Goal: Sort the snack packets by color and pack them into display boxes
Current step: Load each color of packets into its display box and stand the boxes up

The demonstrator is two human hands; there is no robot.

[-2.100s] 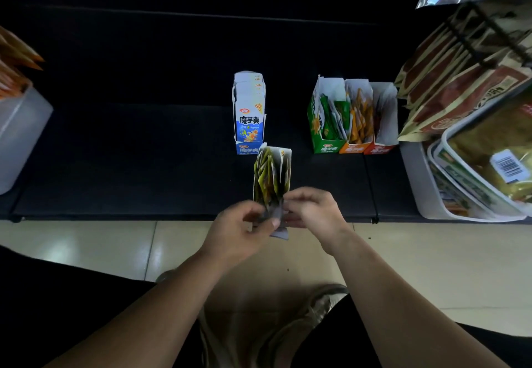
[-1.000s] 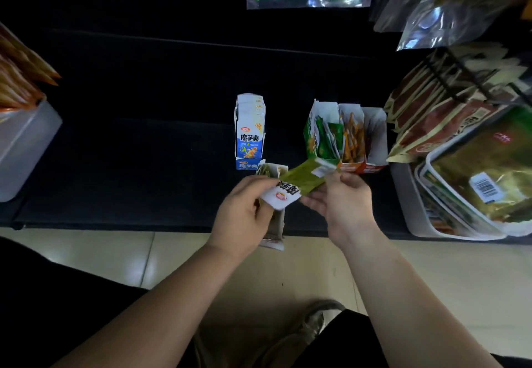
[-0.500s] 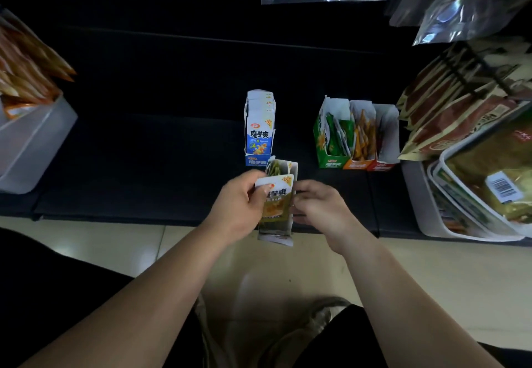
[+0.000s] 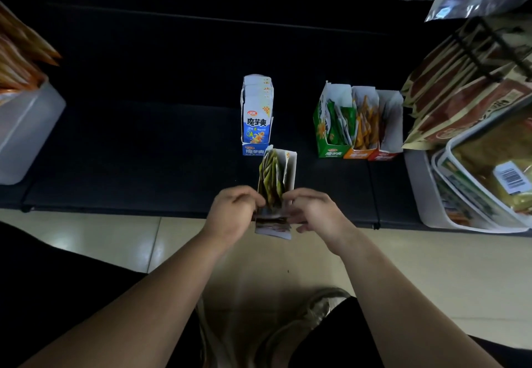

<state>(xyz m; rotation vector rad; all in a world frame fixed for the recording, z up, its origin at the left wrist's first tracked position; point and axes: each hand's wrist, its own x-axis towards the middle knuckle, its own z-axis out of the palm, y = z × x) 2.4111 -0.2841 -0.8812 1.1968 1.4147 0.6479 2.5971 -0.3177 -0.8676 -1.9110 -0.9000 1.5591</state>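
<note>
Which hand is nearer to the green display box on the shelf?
Right. The right hand is on the near side of the green display box, slightly to its left; the left hand is farther left, across the olive box that both hold.

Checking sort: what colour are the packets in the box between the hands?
Olive-green packets in the box; head view shows best.

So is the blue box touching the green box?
Apart. The head view shows a wide strip of bare dark shelf between the blue box and the green box.
</note>
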